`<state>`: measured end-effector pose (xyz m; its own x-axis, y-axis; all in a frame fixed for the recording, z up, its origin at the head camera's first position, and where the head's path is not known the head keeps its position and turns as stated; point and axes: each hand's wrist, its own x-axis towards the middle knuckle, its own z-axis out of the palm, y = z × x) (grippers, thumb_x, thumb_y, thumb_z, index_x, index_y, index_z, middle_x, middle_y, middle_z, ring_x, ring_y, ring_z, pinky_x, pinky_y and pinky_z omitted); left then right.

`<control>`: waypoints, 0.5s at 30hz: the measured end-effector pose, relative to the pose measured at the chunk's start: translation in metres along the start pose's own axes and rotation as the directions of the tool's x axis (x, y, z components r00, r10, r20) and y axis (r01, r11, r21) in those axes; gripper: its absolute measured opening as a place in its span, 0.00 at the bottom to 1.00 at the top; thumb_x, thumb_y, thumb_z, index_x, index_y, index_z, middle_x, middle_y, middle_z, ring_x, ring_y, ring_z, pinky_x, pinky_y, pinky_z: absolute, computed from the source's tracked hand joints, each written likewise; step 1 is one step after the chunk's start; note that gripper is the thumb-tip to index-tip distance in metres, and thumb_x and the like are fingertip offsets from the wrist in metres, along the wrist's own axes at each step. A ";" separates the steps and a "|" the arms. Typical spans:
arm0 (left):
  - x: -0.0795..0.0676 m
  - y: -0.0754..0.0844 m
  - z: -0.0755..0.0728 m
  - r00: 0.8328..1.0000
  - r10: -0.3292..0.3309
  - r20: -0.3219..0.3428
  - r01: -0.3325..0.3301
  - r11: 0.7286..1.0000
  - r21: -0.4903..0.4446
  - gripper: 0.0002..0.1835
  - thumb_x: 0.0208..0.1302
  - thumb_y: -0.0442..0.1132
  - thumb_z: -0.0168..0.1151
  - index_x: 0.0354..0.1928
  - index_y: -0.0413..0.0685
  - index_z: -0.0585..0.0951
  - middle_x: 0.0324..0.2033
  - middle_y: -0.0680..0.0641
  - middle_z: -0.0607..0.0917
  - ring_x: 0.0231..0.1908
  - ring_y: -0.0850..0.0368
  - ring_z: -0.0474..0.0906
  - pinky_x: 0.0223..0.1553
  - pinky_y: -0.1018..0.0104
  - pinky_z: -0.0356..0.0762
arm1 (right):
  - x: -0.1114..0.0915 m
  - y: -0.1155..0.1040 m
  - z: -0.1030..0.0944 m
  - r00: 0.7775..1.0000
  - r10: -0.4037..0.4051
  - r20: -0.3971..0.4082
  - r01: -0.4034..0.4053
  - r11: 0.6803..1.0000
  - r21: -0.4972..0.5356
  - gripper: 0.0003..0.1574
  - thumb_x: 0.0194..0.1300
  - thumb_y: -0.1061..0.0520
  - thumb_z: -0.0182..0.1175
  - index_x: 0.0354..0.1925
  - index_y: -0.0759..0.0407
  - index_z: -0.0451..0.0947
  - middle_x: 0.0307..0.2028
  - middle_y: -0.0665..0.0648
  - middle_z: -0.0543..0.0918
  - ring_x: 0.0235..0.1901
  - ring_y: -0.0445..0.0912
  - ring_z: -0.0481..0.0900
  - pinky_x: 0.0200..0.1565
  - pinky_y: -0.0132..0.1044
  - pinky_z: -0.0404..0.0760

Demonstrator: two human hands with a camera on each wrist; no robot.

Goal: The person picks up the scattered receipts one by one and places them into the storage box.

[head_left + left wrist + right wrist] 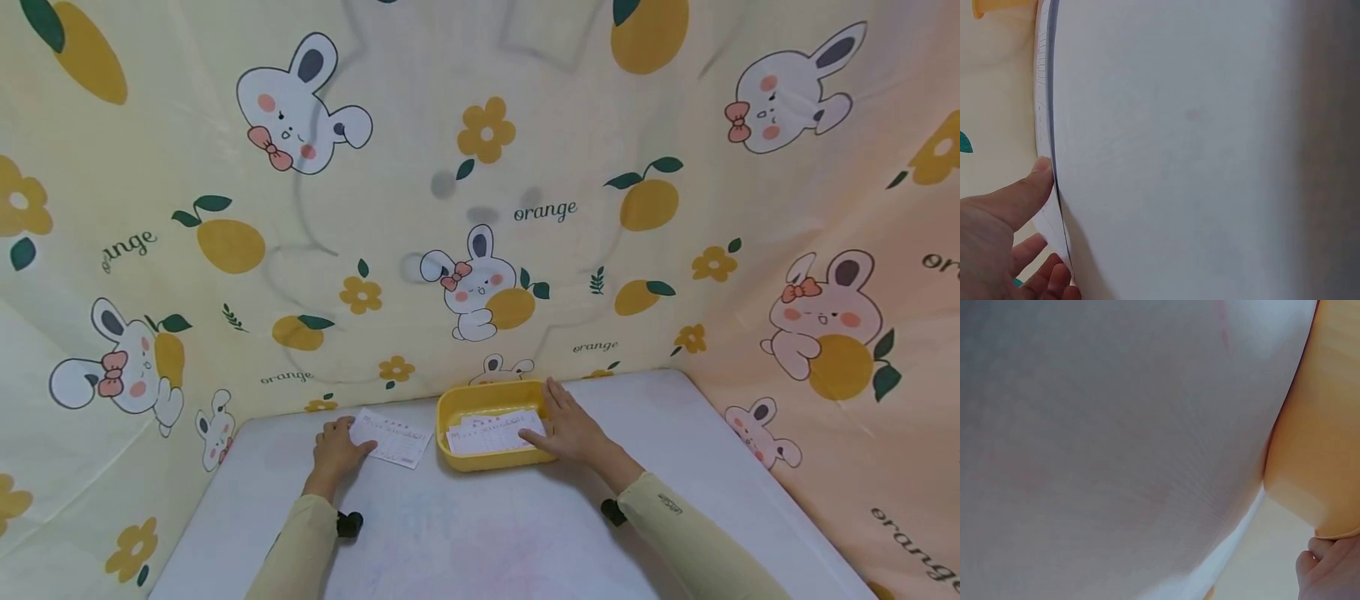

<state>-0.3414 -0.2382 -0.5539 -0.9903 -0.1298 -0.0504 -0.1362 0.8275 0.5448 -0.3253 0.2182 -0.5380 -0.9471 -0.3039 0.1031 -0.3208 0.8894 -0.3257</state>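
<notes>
At the left of the head view, my left hand (339, 454) holds a white printed paper slip (392, 437) by its left end, the thumb on the near edge and the fingers on the far left edge. In the left wrist view that slip (1042, 94) is seen nearly edge-on. My right hand (572, 423) rests with long, straightened fingers along the right end of a yellow plastic basket (491, 462), its thumb reaching in over the slips. Inside the basket lie several similar printed slips (487, 437). Only part of the right hand (1335, 569) shows beside the basket wall in the right wrist view.
A white tabletop (465, 533) lies under everything. A cream curtain (420, 192) printed with rabbits and oranges rises right behind the basket and along both sides. Dark wrist cameras sit by both sleeves.
</notes>
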 end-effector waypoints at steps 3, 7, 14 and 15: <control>-0.002 0.003 0.000 1.000 -0.005 -0.012 0.005 1.000 -0.013 0.42 0.71 0.43 0.73 0.76 0.31 0.63 0.69 0.22 0.66 0.67 0.24 0.63 0.71 0.30 0.64 | 0.000 0.001 0.000 1.000 -0.006 -0.004 0.006 1.000 0.000 0.76 0.69 0.16 0.52 0.84 0.71 0.41 0.86 0.67 0.41 0.85 0.63 0.45 0.82 0.59 0.52; -0.003 0.005 -0.002 0.999 -0.028 -0.016 0.028 0.999 -0.022 0.42 0.71 0.43 0.74 0.76 0.33 0.62 0.69 0.24 0.68 0.67 0.26 0.64 0.70 0.31 0.65 | 0.001 0.001 0.000 1.000 -0.011 -0.002 0.011 1.000 -0.003 0.76 0.69 0.16 0.51 0.84 0.71 0.41 0.86 0.68 0.42 0.85 0.63 0.45 0.82 0.59 0.52; -0.007 0.008 -0.005 0.999 -0.030 -0.019 0.030 0.999 -0.032 0.41 0.69 0.42 0.76 0.71 0.35 0.60 0.65 0.23 0.69 0.62 0.28 0.67 0.67 0.32 0.68 | 0.000 -0.001 -0.002 1.000 -0.003 0.005 0.003 1.000 -0.001 0.76 0.69 0.16 0.52 0.84 0.71 0.41 0.86 0.68 0.42 0.84 0.64 0.46 0.82 0.60 0.52; -0.008 0.008 -0.006 0.999 -0.029 -0.023 0.028 0.999 -0.036 0.41 0.68 0.41 0.76 0.70 0.35 0.60 0.64 0.23 0.70 0.61 0.28 0.68 0.66 0.32 0.69 | -0.001 -0.001 -0.002 1.000 -0.003 0.006 0.002 1.000 0.003 0.76 0.69 0.16 0.52 0.84 0.71 0.41 0.86 0.68 0.42 0.85 0.64 0.45 0.82 0.60 0.52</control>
<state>-0.3345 -0.2337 -0.5437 -0.9850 -0.1664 -0.0467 -0.1629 0.8036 0.5725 -0.3239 0.2180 -0.5356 -0.9462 -0.3082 0.0981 -0.3231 0.8877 -0.3280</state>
